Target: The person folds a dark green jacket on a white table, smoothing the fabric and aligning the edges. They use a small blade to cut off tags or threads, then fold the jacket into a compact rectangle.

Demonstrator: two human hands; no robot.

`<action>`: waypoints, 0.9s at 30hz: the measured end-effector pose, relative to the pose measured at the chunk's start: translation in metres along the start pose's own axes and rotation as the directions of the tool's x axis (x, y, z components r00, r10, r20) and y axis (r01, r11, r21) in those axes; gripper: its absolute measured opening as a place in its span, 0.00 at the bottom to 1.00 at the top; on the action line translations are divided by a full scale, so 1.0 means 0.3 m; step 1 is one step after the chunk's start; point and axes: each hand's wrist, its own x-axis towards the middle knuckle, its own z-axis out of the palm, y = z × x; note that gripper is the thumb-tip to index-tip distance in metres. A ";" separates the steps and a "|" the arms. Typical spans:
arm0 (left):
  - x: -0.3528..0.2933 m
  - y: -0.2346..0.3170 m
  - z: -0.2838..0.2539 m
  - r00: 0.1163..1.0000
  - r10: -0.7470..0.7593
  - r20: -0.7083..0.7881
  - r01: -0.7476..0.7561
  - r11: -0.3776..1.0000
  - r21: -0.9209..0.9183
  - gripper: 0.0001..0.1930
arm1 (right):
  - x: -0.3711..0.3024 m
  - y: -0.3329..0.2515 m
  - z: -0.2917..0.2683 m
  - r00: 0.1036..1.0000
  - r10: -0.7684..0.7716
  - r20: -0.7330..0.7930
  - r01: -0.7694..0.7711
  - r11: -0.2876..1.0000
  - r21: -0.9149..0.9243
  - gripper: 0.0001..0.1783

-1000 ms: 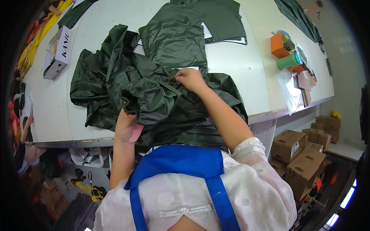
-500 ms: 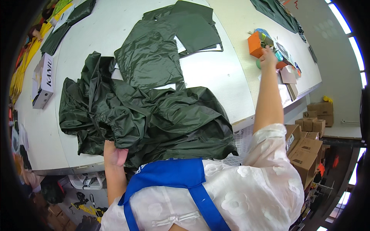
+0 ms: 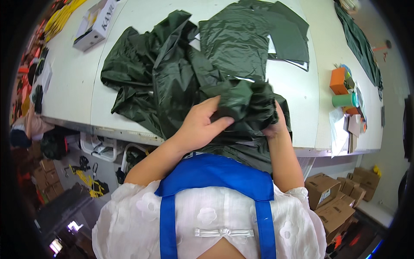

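Head view: green sleeve (image 3: 238, 100) crosswise, cuff (image 3: 273, 108) rightward

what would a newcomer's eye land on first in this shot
Probably the glossy, crumpled dark green fabric on the near part of the white table, with the left hand gripping a bunch of it and the right hand partly hidden at its gathered edge. Next might come the bright blue apron at the lower middle, then the orange box toward the table's right side.
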 end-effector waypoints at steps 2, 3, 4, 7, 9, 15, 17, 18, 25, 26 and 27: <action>-0.015 0.032 -0.002 0.998 -0.034 0.059 0.049 0.961 -0.274 0.25 | 0.000 0.033 -0.007 0.998 -0.033 -0.061 0.039 0.996 0.085 0.20; -0.025 0.036 -0.004 0.999 -0.013 0.049 0.027 0.956 -0.291 0.26 | -0.004 0.036 -0.011 0.996 -0.080 -0.025 0.082 0.995 0.057 0.21; -0.035 0.039 -0.006 0.999 0.008 0.041 0.005 0.951 -0.308 0.27 | -0.014 0.034 -0.004 0.996 -0.085 -0.010 0.086 0.994 0.073 0.21; -0.058 0.034 -0.021 0.998 0.050 0.035 -0.035 0.942 -0.334 0.28 | -0.043 0.010 0.035 0.991 -0.135 0.003 0.135 0.990 0.046 0.18; -0.067 0.036 -0.030 0.997 0.061 0.054 -0.036 0.925 -0.379 0.28 | -0.056 0.001 0.037 0.971 -0.222 0.089 0.224 0.974 -0.018 0.17; -0.076 0.074 -0.041 0.989 0.120 -0.084 -0.116 0.991 0.060 0.26 | -0.120 0.044 0.145 0.820 -0.545 0.177 0.530 0.604 -0.596 0.18; -0.061 0.026 -0.065 0.919 0.322 -0.229 -0.223 0.902 0.370 0.26 | -0.144 0.066 0.186 0.580 -0.678 0.452 0.663 0.070 -0.745 0.19; -0.048 0.002 -0.079 0.863 0.431 -0.266 -0.248 0.818 0.520 0.26 | -0.151 0.071 0.221 0.461 -0.668 0.584 0.682 -0.154 -0.715 0.20; -0.097 0.063 -0.042 0.814 0.571 0.105 -0.520 0.636 0.570 0.13 | -0.074 0.109 0.219 0.498 -0.841 0.213 0.586 0.145 -0.798 0.20; -0.109 0.063 -0.029 0.840 0.522 0.147 -0.481 0.591 0.647 0.11 | -0.072 0.111 0.228 0.538 -0.829 0.155 0.597 0.245 -0.764 0.20; -0.084 0.057 -0.047 0.852 0.512 0.108 -0.431 0.570 0.700 0.10 | -0.083 0.122 0.263 0.550 -0.823 0.143 0.646 0.310 -0.697 0.20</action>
